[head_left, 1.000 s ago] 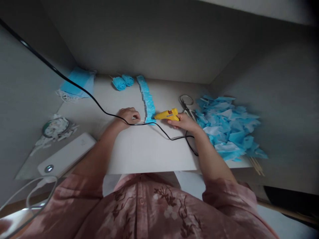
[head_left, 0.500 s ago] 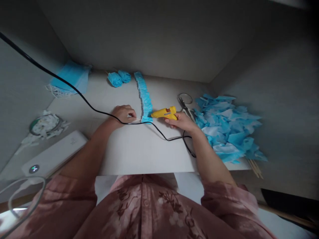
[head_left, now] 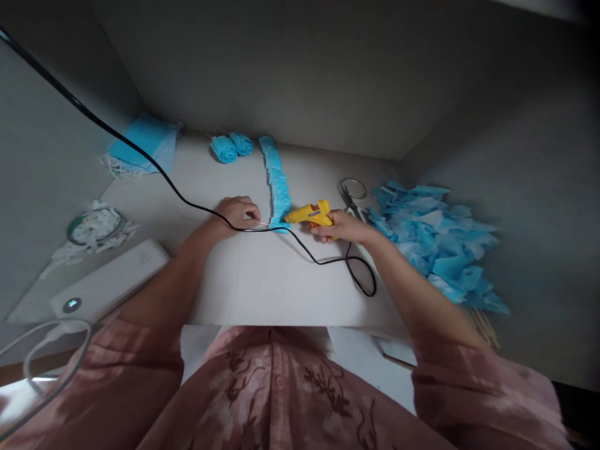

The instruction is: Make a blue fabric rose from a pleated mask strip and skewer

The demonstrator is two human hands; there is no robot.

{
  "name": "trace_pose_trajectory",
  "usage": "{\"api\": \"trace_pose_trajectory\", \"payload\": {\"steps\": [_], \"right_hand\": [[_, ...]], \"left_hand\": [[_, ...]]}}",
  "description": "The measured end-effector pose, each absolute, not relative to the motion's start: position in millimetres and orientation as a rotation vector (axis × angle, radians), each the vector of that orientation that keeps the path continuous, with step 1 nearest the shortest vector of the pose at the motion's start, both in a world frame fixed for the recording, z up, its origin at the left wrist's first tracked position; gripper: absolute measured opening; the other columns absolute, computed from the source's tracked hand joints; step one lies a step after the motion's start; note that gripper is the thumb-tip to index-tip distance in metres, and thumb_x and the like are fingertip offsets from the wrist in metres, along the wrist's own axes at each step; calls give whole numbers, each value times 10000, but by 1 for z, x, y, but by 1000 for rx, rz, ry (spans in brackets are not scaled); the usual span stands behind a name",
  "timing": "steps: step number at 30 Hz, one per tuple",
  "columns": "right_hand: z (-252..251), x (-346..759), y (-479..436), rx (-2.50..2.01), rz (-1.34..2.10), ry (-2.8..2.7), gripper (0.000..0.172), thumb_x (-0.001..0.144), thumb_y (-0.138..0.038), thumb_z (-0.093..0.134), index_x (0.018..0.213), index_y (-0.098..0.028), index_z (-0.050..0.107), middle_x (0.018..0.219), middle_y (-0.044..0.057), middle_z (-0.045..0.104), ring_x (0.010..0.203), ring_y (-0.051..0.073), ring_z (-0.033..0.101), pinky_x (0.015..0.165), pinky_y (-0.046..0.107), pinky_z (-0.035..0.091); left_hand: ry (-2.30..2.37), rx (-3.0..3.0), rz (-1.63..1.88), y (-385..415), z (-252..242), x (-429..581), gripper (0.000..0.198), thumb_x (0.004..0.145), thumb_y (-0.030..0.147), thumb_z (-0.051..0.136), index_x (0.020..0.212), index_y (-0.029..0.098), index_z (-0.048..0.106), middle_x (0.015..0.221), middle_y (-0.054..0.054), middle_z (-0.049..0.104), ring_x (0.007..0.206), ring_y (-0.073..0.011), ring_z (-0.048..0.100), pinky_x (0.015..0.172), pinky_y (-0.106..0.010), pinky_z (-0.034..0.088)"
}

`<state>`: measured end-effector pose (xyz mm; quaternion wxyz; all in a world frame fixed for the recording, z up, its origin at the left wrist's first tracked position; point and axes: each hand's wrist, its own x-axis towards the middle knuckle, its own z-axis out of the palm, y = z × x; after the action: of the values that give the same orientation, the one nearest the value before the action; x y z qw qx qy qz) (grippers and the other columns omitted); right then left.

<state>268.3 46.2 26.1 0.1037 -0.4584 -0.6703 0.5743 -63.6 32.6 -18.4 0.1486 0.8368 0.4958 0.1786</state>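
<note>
Pinched in my left hand (head_left: 238, 212) is a thin wooden stick (head_left: 265, 224), its tip at the near end of a gathered blue strip (head_left: 277, 181). The strip runs away from me across the table. My right hand (head_left: 341, 226) is wrapped round the grip of a yellow glue gun (head_left: 309, 213). Its nozzle points left and sits at the strip's near end; whether it touches cannot be made out. A black cord (head_left: 307, 251) crosses in front of the strip's near edge and loops beneath my right wrist.
Scissors (head_left: 350, 197) and a heap of blue fabric scraps (head_left: 440, 237) lie right, with several sticks (head_left: 485, 328) underneath. Two blue rolled flowers (head_left: 224, 149) and stacked face masks (head_left: 143, 147) are at the back. White scraps (head_left: 96, 228) and a white power bank (head_left: 110, 281) lie left.
The whole view has shifted slightly, so things sit a little further right. The glue gun stays at the strip's near end, and my right elbow has swung outward.
</note>
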Motion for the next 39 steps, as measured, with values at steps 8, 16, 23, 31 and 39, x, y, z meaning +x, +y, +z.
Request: {"api": "trace_pose_trajectory", "payload": {"steps": [8, 16, 23, 31, 39], "right_hand": [[17, 275, 34, -1261, 1537, -1793, 627, 689, -680, 814, 994, -141, 712, 556, -51, 580, 491, 90, 497, 507, 247, 408], [11, 280, 27, -1327, 1426, -1993, 566, 751, -687, 766, 938, -155, 715, 584, -21, 602, 510, 109, 508, 522, 264, 403], [13, 280, 25, -1347, 1357, -2096, 517, 787, -681, 721, 903, -177, 703, 595, -15, 604, 518, 123, 518, 526, 269, 396], [18, 277, 21, -1374, 1222, -2194, 484, 833, -671, 681, 816, -188, 690, 600, -3, 615, 537, 132, 525, 544, 274, 391], [18, 287, 23, -1401, 1266, -2069, 491, 792, -688, 713, 802, -198, 685, 576, 1, 631, 526, 156, 564, 557, 293, 428]], "left_hand": [[1446, 2431, 508, 31, -21, -62, 139, 836, 293, 670, 824, 220, 788, 920, -31, 743, 876, -178, 681, 811, -275, 471], [1433, 2425, 520, 26, -14, -60, 141, 845, 255, 657, 823, 203, 787, 902, -50, 740, 869, -189, 684, 821, -290, 480], [1429, 2439, 535, 27, -16, -61, 131, 833, 252, 662, 819, 206, 784, 886, -46, 737, 862, -190, 676, 818, -296, 471], [1442, 2425, 524, 25, -14, -60, 142, 845, 265, 659, 825, 202, 784, 913, -48, 741, 883, -193, 676, 834, -296, 463], [1421, 2429, 477, 26, -11, -61, 140, 862, 291, 661, 830, 212, 773, 894, -21, 728, 857, -162, 658, 812, -261, 445]]}}
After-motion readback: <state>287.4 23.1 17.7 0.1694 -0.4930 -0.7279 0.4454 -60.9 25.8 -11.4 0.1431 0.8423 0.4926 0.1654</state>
